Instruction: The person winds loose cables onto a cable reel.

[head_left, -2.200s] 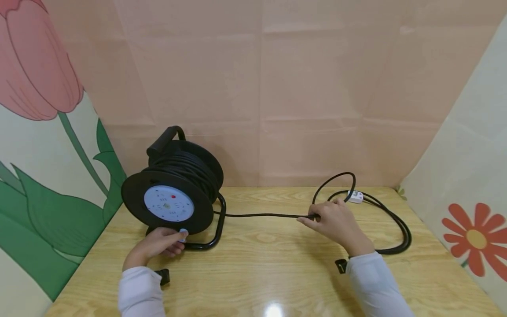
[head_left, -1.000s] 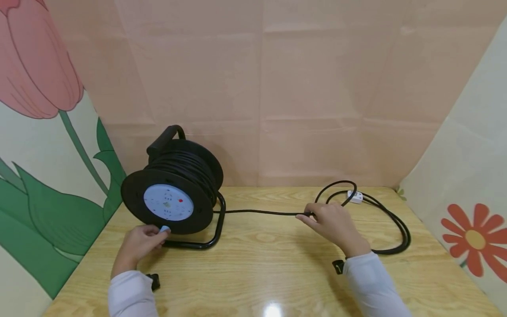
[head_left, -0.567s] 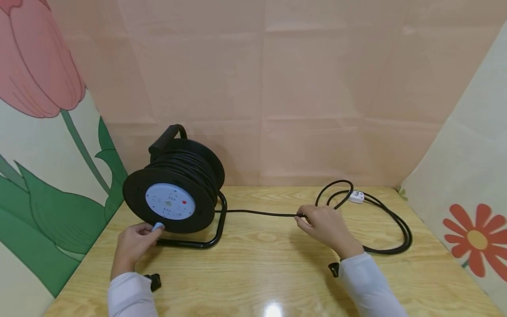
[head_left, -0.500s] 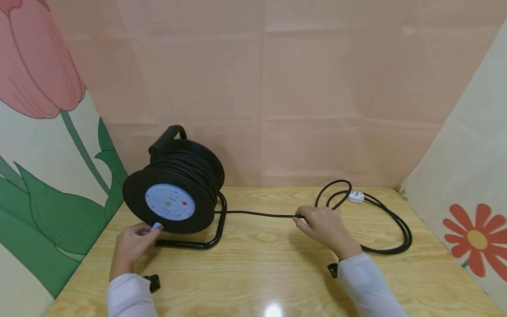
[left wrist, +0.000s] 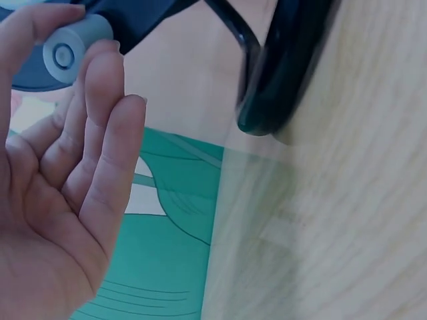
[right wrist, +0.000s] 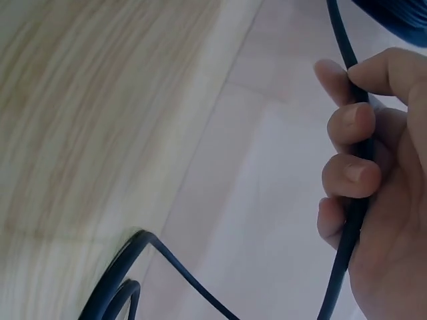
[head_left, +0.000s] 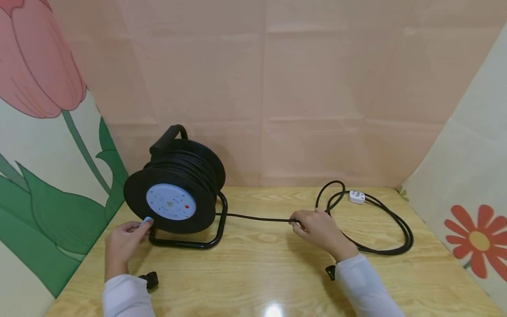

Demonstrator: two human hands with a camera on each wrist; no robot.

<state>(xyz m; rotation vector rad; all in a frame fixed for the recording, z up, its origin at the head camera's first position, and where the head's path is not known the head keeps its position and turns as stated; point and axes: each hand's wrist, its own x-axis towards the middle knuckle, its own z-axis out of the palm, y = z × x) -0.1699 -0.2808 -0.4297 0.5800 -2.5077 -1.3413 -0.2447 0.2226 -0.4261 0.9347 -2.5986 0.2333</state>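
Observation:
A black cable reel (head_left: pixel 182 171) stands upright at the left of the table, with a pale blue socket panel (head_left: pixel 170 201) on its front disc. My left hand (head_left: pixel 123 244) pinches the reel's small light-blue crank knob (left wrist: pixel 79 47) between thumb and fingers, at the disc's lower left rim. From the reel a black cable (head_left: pixel 257 218) runs right to my right hand (head_left: pixel 320 230). In the right wrist view, the fingers of that hand curl round the cable. Beyond it the cable loops over the table to a white plug (head_left: pixel 357 197).
Loose cable coils (head_left: pixel 408 237) lie at the right of the wooden table (head_left: pixel 245 277). A tubular black stand (head_left: pixel 190 244) holds the reel up. A pink backdrop (head_left: pixel 317 88) rises behind, with flower-printed sheets at both sides.
My left hand has carried the knob left and slightly up along the disc's lower rim, and the panel has turned. My right hand has shifted left and slightly nearer with the cable.

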